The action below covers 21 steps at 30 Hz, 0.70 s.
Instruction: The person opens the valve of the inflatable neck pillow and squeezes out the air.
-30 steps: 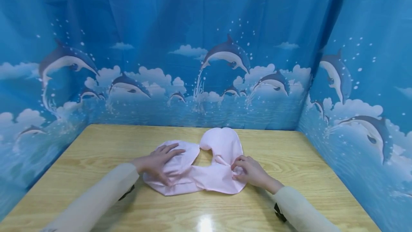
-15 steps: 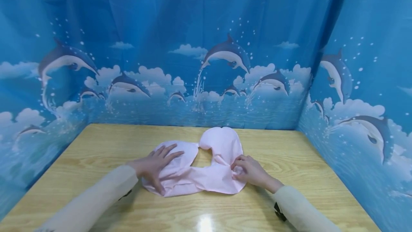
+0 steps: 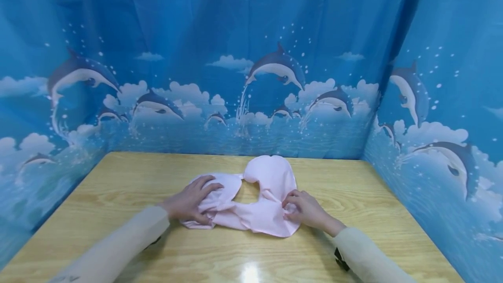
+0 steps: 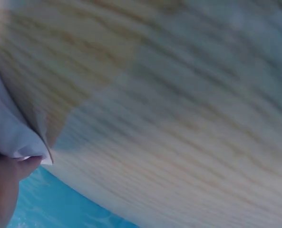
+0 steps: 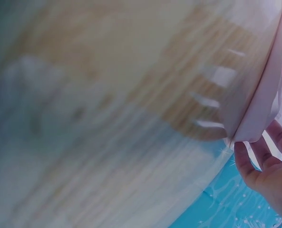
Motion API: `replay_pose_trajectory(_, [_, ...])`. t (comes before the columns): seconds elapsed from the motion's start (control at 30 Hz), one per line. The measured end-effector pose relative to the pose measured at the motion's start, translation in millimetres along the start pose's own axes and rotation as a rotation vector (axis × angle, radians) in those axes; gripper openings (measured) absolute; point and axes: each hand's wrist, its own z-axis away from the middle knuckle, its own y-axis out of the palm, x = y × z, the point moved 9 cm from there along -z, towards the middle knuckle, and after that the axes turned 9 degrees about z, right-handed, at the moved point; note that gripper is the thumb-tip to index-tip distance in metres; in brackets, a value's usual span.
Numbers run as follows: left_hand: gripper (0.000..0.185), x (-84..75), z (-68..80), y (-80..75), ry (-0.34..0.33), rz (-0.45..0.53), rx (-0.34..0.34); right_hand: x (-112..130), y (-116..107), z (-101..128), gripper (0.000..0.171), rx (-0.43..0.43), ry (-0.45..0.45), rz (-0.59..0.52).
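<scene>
Head view: Dolphin-printed blue curtains (image 3: 220,21) flank a wood-grained worktop (image 3: 342,182); mid-surface lies creased pink cloth (image 3: 271,176), round-lobed about a gap, the left hand (image 3: 191,200) spreading loose fingers (image 3: 211,188) over it, the right hand (image 3: 307,210) pinching a fold.

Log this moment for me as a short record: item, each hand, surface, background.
Item: pink cloth, wrinkled, lying around a central gap
Left hand: fingers spread over the cloth's left part, folds beside the thumb
Right hand: bent fingers hold the cloth's right side
Surface: wood-grain table
Background: blue curtain printed with dolphins, clouds
</scene>
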Motion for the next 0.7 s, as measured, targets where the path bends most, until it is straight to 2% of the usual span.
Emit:
replay_pose_trajectory(0.3, [0.081, 11.2, -6.9, 5.2, -0.065, 0.089, -0.02, 1.3, -1.0, 0.0, 0.016, 0.001, -0.002, -0.002])
replay_pose_trajectory(0.57, [0.072, 9.2, -9.9, 5.3, -0.049, 0.088, -0.024, 1.1, -0.4, 0.4, 0.016, 0.001, -0.006, 0.002])
replay_pose_trajectory(0.7, [0.073, 9.9, -9.9, 5.6, -0.06, 0.087, 0.001, 1.9, -1.1, 0.6, 0.016, -0.005, -0.013, 0.004])
